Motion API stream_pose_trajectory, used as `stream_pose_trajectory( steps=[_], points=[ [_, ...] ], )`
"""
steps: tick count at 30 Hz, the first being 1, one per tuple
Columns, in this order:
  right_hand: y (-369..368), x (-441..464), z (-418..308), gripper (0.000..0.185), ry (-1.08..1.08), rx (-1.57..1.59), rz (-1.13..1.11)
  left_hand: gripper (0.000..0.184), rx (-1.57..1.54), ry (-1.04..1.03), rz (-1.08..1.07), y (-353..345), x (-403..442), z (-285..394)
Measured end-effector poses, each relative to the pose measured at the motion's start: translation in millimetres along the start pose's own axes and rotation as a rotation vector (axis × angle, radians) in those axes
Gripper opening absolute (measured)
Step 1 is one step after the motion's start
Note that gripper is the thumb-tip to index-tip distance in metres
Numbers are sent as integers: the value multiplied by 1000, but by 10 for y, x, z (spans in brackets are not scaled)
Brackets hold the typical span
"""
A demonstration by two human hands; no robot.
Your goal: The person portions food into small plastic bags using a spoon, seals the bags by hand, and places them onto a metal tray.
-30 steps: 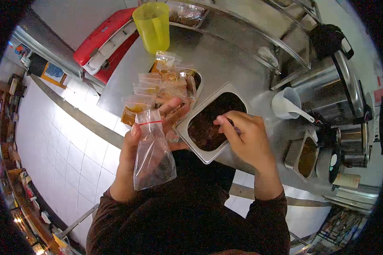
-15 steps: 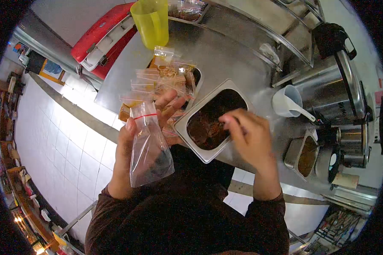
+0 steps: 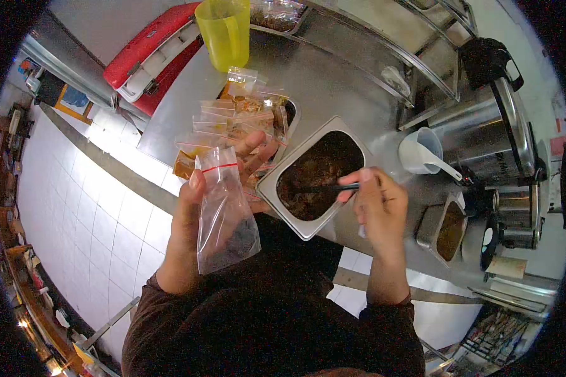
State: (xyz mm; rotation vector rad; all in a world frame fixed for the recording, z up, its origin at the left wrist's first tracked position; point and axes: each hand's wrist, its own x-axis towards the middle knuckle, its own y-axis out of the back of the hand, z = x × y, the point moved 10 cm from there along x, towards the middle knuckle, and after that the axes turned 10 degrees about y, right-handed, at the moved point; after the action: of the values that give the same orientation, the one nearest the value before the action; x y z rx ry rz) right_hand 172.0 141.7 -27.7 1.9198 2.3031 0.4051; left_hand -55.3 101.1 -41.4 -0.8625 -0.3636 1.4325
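My left hand (image 3: 192, 204) grips a clear zip bag (image 3: 227, 220) with a red seal line near its top; no filling shows in it. A dark-handled utensil (image 3: 333, 187) is pinched in the fingers of my right hand (image 3: 380, 204). Its far end lies in dark brown food inside a steel pan (image 3: 307, 231), so I cannot make out whether it is a spoon. Beyond my left fingers, several filled zip bags (image 3: 248, 122) lie piled over another steel pan (image 3: 295, 119).
A yellow pitcher (image 3: 226, 38) and a red cooler (image 3: 148, 56) stand at the far left. On the right are a white measuring jug (image 3: 418, 151), a large steel pot (image 3: 471, 132) and a small pan of brown food (image 3: 449, 232). A metal rack (image 3: 421, 69) rises behind.
My right hand has shifted slightly right and now shows the dark utensil between its fingers, reaching into the food. My left hand with the bag has barely moved.
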Motion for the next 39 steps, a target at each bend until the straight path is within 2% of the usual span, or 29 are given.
stream_pose_trajectory(
  steps=[3, 5, 6, 8, 10, 14, 16, 17, 19, 21, 24, 28, 30, 31, 33, 35, 39],
  points=[
    [-14, -66, -86, 29, 31, -31, -20, 108, 4, 22, -73, -20, 33, -13],
    [42, -85, -122, 27, 54, -28, -1, 95, -122, -29, -95, 68, 38, -5],
    [119, -85, -180, 22, 122, -79, 34, 95, -122, -28, -94, 47, 33, 16],
    [205, -78, -240, 18, 188, -129, 72, 79, -36, 2, -56, 0, 34, 46],
    [-66, -83, -435, 11, 417, -229, -213, 75, -65, -27, -84, 61, 36, 44],
    [201, -66, -487, 9, 369, -308, -56, 72, -110, -67, -57, 81, 29, 51],
    [256, -55, -361, 10, 258, -286, 105, 72, -108, -62, -60, 88, 23, 44],
    [200, -59, -370, 10, 260, -284, 110, 71, -104, -61, -70, 88, 32, 47],
    [-76, -56, -328, 11, 215, -251, -32, 71, -107, -51, -113, 116, 52, 36],
    [-221, -86, -359, 13, 297, -226, -51, 71, -116, -42, -145, 92, 47, 28],
    [-275, -92, -280, 17, 190, -35, -67, 72, -114, -63, -97, 68, 44, 22],
    [-357, -50, -161, 19, 126, 3, -112, 71, -92, -78, -126, 66, 48, 37],
    [-197, -42, -237, 21, 232, 52, 39, 72, -77, -70, -145, 57, 49, 37],
    [-140, -47, -238, 21, 228, 53, 36, 72, -86, -64, -139, 59, 42, 30],
    [144, -61, -71, 20, 53, 146, 189, 72, -95, -58, -133, 82, 53, 22],
    [111, -72, -63, 20, 42, 97, 188, 72, -178, -38, -196, 81, 69, 1],
    [121, -87, -168, 17, 63, -27, 153, 71, -192, -21, -159, 72, 69, -14]
  ],
)
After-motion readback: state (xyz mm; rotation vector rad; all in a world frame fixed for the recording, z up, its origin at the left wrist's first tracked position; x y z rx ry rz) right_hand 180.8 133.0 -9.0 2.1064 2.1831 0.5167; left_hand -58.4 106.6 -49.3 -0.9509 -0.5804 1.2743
